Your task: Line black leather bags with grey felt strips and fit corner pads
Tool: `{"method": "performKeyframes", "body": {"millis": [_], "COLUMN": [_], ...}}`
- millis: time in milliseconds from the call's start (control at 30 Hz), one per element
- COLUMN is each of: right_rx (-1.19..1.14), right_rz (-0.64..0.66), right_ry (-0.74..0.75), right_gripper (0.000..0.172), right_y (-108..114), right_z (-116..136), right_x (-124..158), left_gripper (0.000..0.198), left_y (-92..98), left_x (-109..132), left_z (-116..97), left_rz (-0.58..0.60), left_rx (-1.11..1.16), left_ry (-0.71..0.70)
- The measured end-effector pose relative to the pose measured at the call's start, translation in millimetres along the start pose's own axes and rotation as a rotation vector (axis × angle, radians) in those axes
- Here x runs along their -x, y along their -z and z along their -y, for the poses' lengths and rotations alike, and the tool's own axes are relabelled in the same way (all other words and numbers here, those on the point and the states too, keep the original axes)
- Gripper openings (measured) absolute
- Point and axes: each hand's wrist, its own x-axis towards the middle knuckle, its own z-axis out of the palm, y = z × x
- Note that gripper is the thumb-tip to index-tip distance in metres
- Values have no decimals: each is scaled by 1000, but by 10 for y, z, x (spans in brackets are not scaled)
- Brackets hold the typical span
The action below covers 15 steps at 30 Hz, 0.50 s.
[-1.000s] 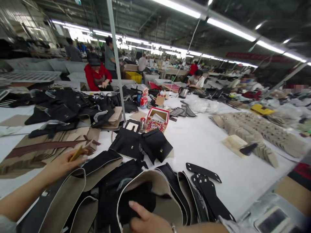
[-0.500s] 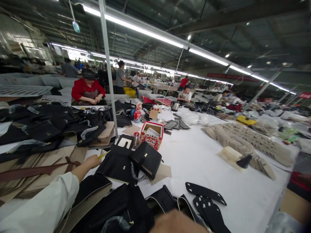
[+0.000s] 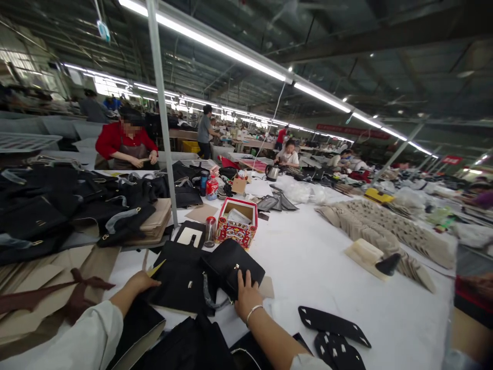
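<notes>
The black bag point(image 3: 227, 257) was seen near six o'clock of the view, its metal clasp point(image 3: 236, 266) already fitted. Its front was touched by the right hand point(image 3: 248, 300), fingers parted; whether it was gripped could not be told. At the bag's nine o'clock, over the edge of another black bag point(image 3: 173, 280), a yellow tool point(image 3: 157, 268) was pinched in the left hand point(image 3: 140, 284). Both bags were judged largely assembled; toward four o'clock, loose black strips point(image 3: 333, 326) were left unattached.

left sleeve point(image 3: 90, 331): pale, loose, creased | right sleeve point(image 3: 308, 363): pale | right-wrist bangle point(image 3: 252, 311): thin, silvery
</notes>
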Motion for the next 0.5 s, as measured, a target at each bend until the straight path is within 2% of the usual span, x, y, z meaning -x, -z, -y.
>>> {"method": "performKeyframes", "body": {"millis": [133,200,367,433,500], "right_rx": [52,48,-6,-35,-69], "right_rz": [-92,-112,-108,-143,-211], "right_ry": [237,343,299,293,305], "right_gripper": [53,40,25,19,19], "right_y": [20,38,172,333,592], "right_z": [37,60,64,15,-73], "right_x": [15,50,141,149,169], "left_gripper": [35,39,56,59,62], "left_y": [205,370,907,1205,1535], "left_x": [99,219,739,1028,1319], "left_z": [-118,-242,-689,-801,-795], "left_rz": [-34,-69,-196,-254,-335], "left_rx": [-1,29,92,107,152], "left_ry": [-49,-110,-323,-408,-493]}}
